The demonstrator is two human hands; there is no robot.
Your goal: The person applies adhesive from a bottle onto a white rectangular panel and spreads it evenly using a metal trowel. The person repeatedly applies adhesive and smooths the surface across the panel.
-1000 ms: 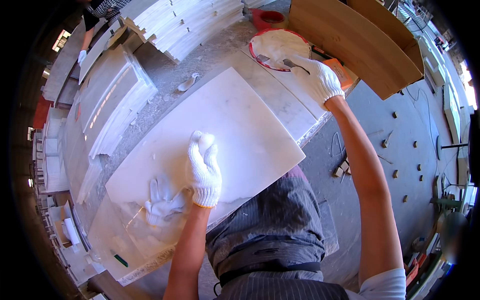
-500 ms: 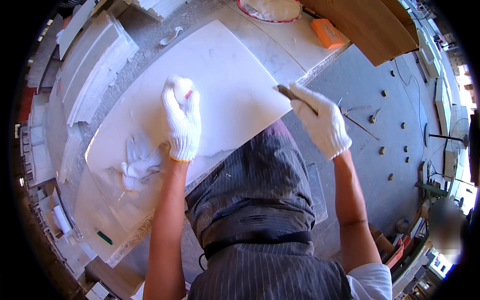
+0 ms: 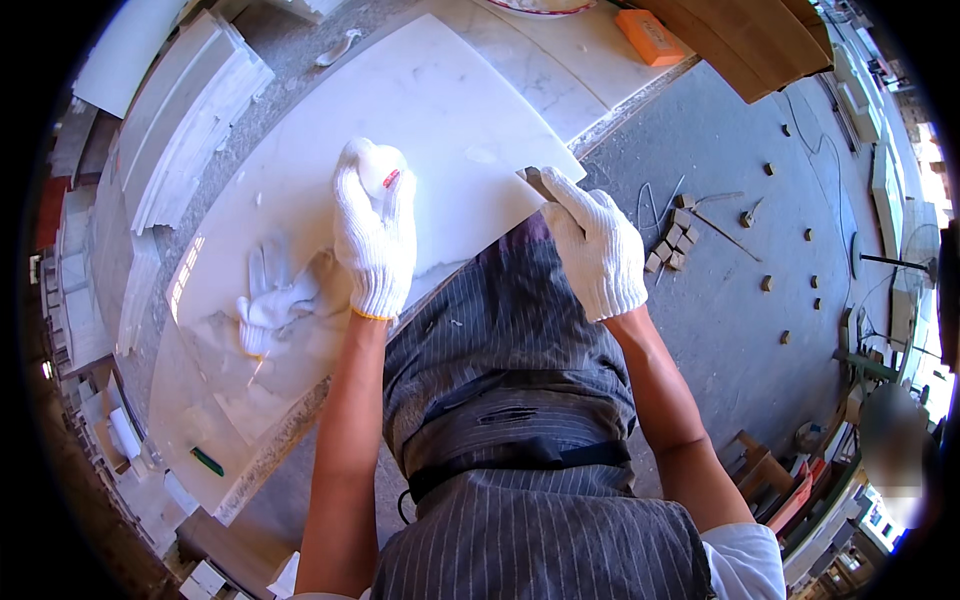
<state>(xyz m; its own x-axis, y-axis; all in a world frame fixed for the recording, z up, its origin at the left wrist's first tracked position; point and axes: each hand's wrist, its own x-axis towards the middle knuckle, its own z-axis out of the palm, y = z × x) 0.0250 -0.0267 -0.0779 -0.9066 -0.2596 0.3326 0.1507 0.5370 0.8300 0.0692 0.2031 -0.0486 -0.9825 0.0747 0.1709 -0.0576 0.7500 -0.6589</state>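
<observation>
My left hand, in a white knit glove, is closed around a white rounded object with a small red mark, perhaps a small bottle; its lower part is hidden in my fingers. It is over a large white marble-like slab. My right hand, also gloved, grips a dark flat scraper-like blade. The blade's tip is by the slab's right corner; whether it touches the slab I cannot tell. A loose white glove lies on the slab's near left part.
Stacked pale slabs stand at the left. An orange box and a cardboard box are at the far right of the work surface. Several small blocks and thin rods lie on the grey floor. A green piece lies at near left.
My right hand has moved left with the blade, closer to the slab's corner, uncovering a cluster of small blocks on the floor. My left hand has shifted slightly right with the white object.
</observation>
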